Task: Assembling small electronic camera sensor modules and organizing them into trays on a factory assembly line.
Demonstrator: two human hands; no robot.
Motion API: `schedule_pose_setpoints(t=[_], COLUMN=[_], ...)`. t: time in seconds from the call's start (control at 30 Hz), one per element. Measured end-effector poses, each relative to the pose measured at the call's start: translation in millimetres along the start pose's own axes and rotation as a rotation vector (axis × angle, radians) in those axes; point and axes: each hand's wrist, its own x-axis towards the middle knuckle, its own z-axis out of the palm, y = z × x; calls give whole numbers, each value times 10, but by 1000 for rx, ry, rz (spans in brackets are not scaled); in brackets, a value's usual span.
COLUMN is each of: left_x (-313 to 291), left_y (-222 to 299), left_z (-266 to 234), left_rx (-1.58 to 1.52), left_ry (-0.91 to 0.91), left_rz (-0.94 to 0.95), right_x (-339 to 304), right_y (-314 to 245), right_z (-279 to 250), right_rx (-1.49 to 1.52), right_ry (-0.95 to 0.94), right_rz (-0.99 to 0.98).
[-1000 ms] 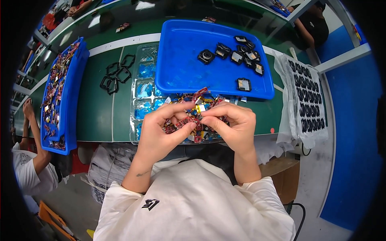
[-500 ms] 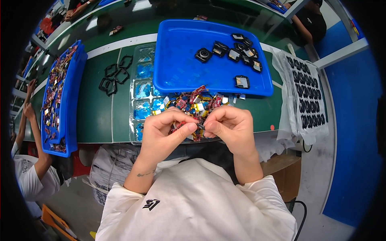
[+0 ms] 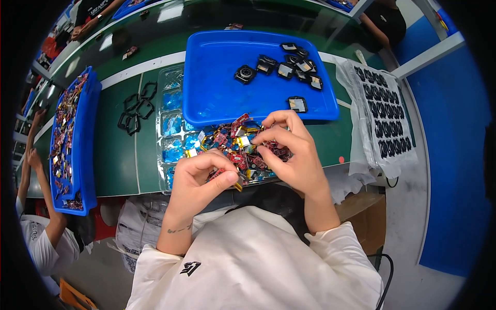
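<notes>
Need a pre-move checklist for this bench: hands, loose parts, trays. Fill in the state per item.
1. Left hand has a grip: ok, thumb and index finger pinch a small part with a yellow end.
2. Right hand free: cannot tell, its fingers are curled above the pile and may hide something small.
3. Loose-part pile sorted: not ok, red boards and yellow and silver pieces lie jumbled.
4. Black cases contained: ok, all within the rim of the large blue tray.
5. Black frames out of the hands' way: ok, grouped on the green bench, left of the clear tray.
</notes>
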Motion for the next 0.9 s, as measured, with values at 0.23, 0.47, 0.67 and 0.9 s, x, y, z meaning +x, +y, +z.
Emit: schedule_pose_setpoints(t=[0.23,0.47,0.67,0.9], left_x=[13,72,89,238], left_y=[-38,46,46,-24], left_z=[-22,1,57,181], left_rx=[42,174,167,490], left_ry=[-4,23,151,337], left_rz=[-2,105,114,305], right_x=[286,557,327,20], right_y=[547,720,234,-138], right_z=[-508,-529,-134,254], right_rx=[-464,-592,547,715], right_ry=[58,-146,229,52], right_rz=[46,79,322,398])
